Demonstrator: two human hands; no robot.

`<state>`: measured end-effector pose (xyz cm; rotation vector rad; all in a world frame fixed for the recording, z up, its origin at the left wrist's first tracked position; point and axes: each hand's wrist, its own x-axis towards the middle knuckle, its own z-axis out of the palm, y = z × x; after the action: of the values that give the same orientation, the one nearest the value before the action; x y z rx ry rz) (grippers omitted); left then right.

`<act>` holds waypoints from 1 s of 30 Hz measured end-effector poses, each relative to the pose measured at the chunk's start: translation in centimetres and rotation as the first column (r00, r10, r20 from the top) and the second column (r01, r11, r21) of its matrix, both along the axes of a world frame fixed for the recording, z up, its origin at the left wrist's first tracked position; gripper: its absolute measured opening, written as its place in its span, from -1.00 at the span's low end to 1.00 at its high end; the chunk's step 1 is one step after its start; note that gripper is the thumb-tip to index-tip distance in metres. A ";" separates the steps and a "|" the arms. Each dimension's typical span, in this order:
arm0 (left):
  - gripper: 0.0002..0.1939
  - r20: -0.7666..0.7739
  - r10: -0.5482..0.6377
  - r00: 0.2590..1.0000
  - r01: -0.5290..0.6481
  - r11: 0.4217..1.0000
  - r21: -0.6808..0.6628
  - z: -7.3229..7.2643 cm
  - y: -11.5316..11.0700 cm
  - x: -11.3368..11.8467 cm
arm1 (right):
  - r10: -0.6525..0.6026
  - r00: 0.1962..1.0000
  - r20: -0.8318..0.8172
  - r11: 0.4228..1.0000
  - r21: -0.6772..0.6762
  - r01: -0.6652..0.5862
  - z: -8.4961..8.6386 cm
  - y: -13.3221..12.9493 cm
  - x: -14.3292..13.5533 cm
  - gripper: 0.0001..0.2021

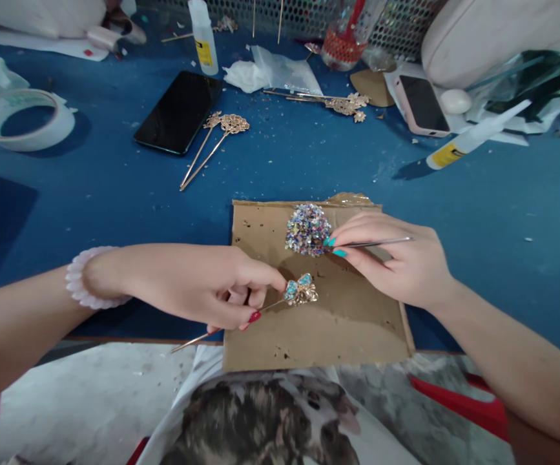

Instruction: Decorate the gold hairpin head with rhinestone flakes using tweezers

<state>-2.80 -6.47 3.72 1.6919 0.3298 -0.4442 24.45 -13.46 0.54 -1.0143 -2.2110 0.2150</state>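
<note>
My left hand (221,284) grips a gold hair stick (301,290) by its shaft, with the thumb and fingers closed round it. The stick's ornate head carries blue pieces on one side and bare gold on the other, and it lies over a piece of brown cardboard (347,329). In my right hand (391,258) is a pair of thin metal tweezers (381,243), pinched near the front. Their tip reaches the right edge of a heap of small multicoloured rhinestones (307,229) on the cardboard; whether it holds a stone is hidden by the fingers.
Behind the cardboard lie more gold hair sticks (214,142), a black phone (179,113), a pink phone (421,105) and a plastic bag (287,70). Glue bottles (473,139) stand or lean at both sides. A tape roll (24,120) sits far left.
</note>
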 end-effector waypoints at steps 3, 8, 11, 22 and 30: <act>-0.89 -0.010 -0.006 1.000 0.006 1.000 -0.004 0.0 0.0 -0.1 | 0.003 1.000 -0.010 1.000 0.001 -0.003 0.0 0.0 0.0 -0.85; -0.88 -0.004 -0.011 1.000 0.011 1.000 0.017 0.0 0.0 -0.1 | -0.006 1.000 0.000 1.000 0.006 0.006 0.1 0.0 0.0 -0.84; -0.86 -0.002 -0.022 1.000 0.022 0.999 0.030 0.0 0.1 0.0 | -0.023 1.000 0.001 1.000 0.003 0.023 0.1 0.0 0.1 -0.84; -0.89 0.015 -0.011 1.000 0.011 1.000 0.029 0.0 0.1 -0.1 | -0.081 0.997 -0.016 0.992 -0.093 0.079 0.3 -0.1 0.4 -0.86; -0.90 0.008 -0.011 1.000 0.011 1.000 0.020 0.1 0.0 -0.1 | -0.095 0.994 -0.051 0.988 -0.125 0.088 0.2 0.0 0.5 -0.89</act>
<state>-2.91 -6.46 3.80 1.7150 0.3199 -0.4429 24.93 -13.45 0.77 -1.1589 -2.1155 0.3373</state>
